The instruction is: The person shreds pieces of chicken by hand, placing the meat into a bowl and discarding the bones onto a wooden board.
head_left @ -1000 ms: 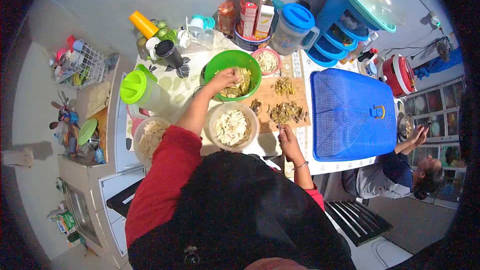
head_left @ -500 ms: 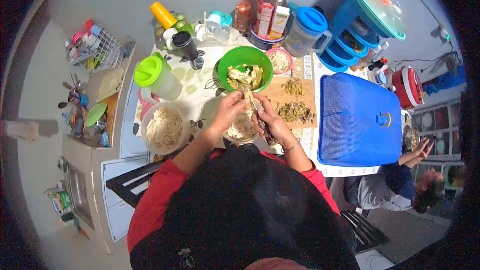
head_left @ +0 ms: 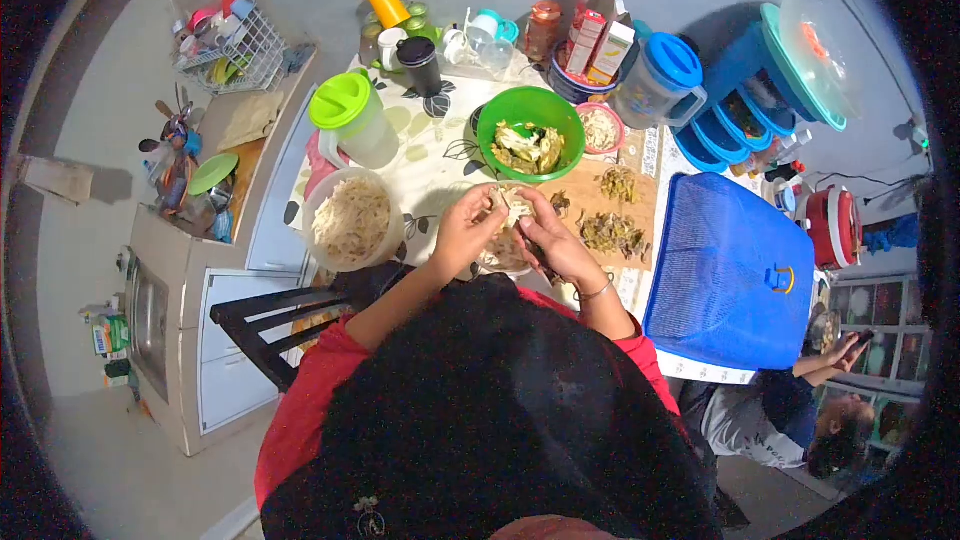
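Note:
My left hand (head_left: 468,230) is closed, pinching a pale piece of food (head_left: 512,202) whose kind I cannot make out. My right hand (head_left: 562,242) meets it from the other side and is wrapped round a knife (head_left: 535,252); its dark handle shows, while the blade is mostly hidden. Below both hands sits a bowl of pale shredded food (head_left: 500,256), partly covered by them. Just beyond, a green bowl (head_left: 490,145) holds yellowish-green chunks. To the right, dark olive scraps (head_left: 612,233) lie in piles on a brown board (head_left: 580,185).
A larger bowl of pale shreds (head_left: 350,223) stands left, near a green-lidded pitcher (head_left: 355,120). A blue mesh cover (head_left: 725,270) takes up the right side. Cups, cartons (head_left: 605,45) and a blue-lidded pitcher (head_left: 660,80) line the back. Another person (head_left: 780,415) is at far right.
The view has swung, so the table sits differently in it. The held piece now looks paler and more bunched between my fingers. The knife blade no longer shows clearly.

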The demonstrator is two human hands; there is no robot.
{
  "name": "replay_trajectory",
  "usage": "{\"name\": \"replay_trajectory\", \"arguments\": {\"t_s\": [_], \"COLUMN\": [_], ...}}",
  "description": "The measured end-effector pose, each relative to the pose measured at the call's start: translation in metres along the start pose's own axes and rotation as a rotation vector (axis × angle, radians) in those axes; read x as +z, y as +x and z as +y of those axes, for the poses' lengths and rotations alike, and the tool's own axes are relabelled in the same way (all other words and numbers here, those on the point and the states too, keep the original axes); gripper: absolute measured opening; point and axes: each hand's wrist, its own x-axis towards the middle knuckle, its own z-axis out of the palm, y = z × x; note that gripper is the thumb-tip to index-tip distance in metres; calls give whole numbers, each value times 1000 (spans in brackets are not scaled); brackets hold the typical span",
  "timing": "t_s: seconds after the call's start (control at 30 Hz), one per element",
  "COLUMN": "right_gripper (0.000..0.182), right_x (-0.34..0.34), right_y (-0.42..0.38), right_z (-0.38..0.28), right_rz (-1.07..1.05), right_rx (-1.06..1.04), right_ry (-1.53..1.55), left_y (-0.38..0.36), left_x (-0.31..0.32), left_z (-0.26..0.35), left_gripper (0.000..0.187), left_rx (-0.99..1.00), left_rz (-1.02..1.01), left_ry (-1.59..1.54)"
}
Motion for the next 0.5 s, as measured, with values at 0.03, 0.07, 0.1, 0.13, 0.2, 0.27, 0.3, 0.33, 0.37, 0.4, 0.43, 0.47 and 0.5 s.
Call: {"name": "replay_trajectory", "arguments": {"t_s": [0.03,0.07,0.1,0.13,0.2,0.27,0.3,0.33,0.37,0.4,0.43,0.47,0.5], "right_gripper": [40,38,36,34,33,32,31,31,30,29,29,29,28], "right_x": [1,2,5,8,11,12,13,14,14,13,13,13,14], "right_y": [2,2,2,3,5,5,4,3,3,4,4,4,2], "right_z": [1,1,-1,-3,5,9,8,8,9,11,12,11,8], "right_rz": [8,11,15,20,24,27,28,30,51,73,94,93,93], "right_rx": [-7,-5,-3,-1,-63,-95,-97,-99,-97,-96,-95,-92,-89], "right_ry": [-46,-58,-70,-82,-70,-74,-84,-95,-84,-75,-66,-63,-60], "left_y": [-2,-4,-5,-6,-8,-10,-11,-12,-13,-14,-14,-13,-13], "left_x": [1,1,0,0,-2,-4,-4,-3,-2,-3,-3,-4,-4], "left_z": [0,1,3,4,5,4,7,10,13,12,9,7,5], "left_gripper": [24,25,25,26,27,28,28,28,28,28,28,29,29], "left_rx": [8,16,21,26,33,37,39,40,41,45,50,55,71], "left_rz": [16,31,17,4,-11,-10,-16,-21,-27,-31,-35,-40,-37], "left_ry": [-12,-24,-54,-84,-113,-112,-118,-123,-129,-129,-130,-130,-134]}}
